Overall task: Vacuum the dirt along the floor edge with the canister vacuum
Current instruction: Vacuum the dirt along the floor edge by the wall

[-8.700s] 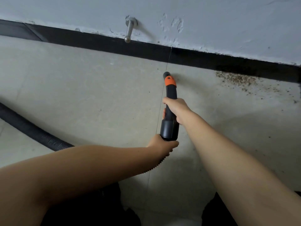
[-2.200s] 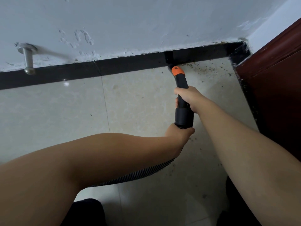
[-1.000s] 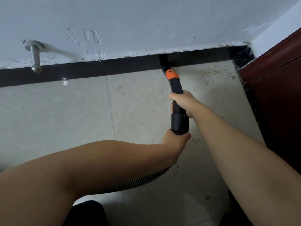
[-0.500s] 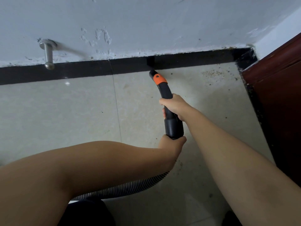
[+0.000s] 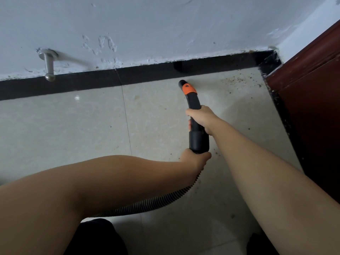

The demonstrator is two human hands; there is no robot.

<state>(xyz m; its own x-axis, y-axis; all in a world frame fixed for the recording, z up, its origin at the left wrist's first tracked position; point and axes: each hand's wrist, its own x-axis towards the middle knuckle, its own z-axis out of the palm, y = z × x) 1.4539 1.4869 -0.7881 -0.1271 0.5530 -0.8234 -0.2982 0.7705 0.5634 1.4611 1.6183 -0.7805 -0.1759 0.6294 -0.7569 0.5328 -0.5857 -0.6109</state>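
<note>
Near the baseboard (image 5: 128,78): one nozzle (image 5: 191,96), two hands.

Open floor tile (image 5: 73,129) spreads to the left and near. The far side is closed by the black baseboard (image 5: 92,83) and the wall, where a metal door stop (image 5: 49,68) juts out. On the right, the dark red door (image 5: 312,111) blocks the way, forming a tight far-right corner.

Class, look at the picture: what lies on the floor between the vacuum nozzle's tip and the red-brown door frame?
In the head view, scattered dirt specks on bare tile lie between the nozzle and the door frame.
</note>
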